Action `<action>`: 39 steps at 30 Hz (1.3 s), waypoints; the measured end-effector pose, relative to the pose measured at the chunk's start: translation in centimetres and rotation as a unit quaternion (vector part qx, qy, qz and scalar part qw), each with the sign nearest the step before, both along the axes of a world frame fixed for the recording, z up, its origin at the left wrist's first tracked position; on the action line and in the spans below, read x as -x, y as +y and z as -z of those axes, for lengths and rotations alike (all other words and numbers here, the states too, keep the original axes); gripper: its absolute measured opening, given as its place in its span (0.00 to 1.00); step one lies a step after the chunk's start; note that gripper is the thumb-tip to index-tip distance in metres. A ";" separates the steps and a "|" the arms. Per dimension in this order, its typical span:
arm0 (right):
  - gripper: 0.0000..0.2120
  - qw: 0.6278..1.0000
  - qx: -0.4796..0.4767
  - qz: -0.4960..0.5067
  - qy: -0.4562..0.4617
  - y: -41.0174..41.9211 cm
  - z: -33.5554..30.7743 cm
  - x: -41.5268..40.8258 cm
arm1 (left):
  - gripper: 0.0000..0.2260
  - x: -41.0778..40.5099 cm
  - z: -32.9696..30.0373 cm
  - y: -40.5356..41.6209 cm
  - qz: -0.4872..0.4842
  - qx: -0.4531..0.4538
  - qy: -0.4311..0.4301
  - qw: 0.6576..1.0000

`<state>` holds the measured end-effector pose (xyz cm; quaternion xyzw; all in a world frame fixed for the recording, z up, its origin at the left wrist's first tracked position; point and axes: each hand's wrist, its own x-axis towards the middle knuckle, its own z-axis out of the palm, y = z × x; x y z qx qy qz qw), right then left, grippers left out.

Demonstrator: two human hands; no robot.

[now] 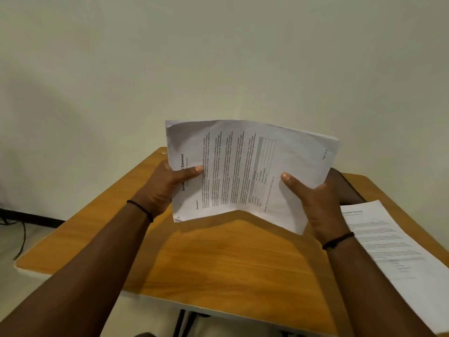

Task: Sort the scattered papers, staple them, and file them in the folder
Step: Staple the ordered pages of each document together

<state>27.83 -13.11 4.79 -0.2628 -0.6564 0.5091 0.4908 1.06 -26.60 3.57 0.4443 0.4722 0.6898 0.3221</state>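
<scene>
A stack of printed white papers [245,166] is held up above the wooden table [218,259], turned sideways so the text runs vertically. My left hand [167,188] grips its left edge, thumb across the top sheet. Gripping the right lower edge is my right hand [315,203], thumb on the front and fingers behind. The stack bends slightly between both hands. Another printed paper [398,254] lies flat on the table's right side. A dark object [347,188], possibly the folder, shows behind my right hand, mostly hidden. No stapler is visible.
A plain pale wall [218,57] stands right behind the table. Dark cables [17,222] run along the floor at the left. The table's front edge [206,305] is near my body, with a dark leg below.
</scene>
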 end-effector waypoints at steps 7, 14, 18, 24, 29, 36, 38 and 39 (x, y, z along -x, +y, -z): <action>0.12 0.996 0.088 0.020 -0.014 -1.0 5.9 0.2 | 0.24 -2.1 5.6 -1.0 -0.004 0.058 -0.115 0.992; 0.12 0.996 0.085 0.023 -0.032 -0.8 7.2 -0.3 | 0.15 -2.2 5.1 -0.9 -0.028 0.087 -0.052 0.994; 0.19 0.989 0.052 0.135 0.010 -0.5 5.4 -0.4 | 0.14 -0.6 1.0 -1.0 -0.030 0.139 0.098 0.985; 0.34 0.910 -0.195 0.330 -0.157 -2.0 2.7 0.9 | 0.12 0.1 -5.1 -1.4 -0.026 0.211 0.266 0.940; 0.33 0.884 -0.360 0.262 -0.145 -3.9 -4.6 2.4 | 0.11 -2.3 -10.0 -1.8 -0.017 0.236 0.381 0.894; 0.17 0.985 -0.171 -0.023 -0.031 -3.9 -8.5 2.3 | 0.10 -3.6 -12.4 -3.2 0.001 0.235 0.420 0.876; 0.14 0.991 -0.129 -0.018 -0.011 -3.5 -8.3 1.4 | 0.10 -2.4 -12.4 -4.5 -0.013 0.221 0.367 0.903; 0.11 0.995 -0.096 -0.018 0.001 -3.2 -8.0 1.0 | 0.11 -1.8 -12.2 -5.2 -0.016 0.208 0.323 0.923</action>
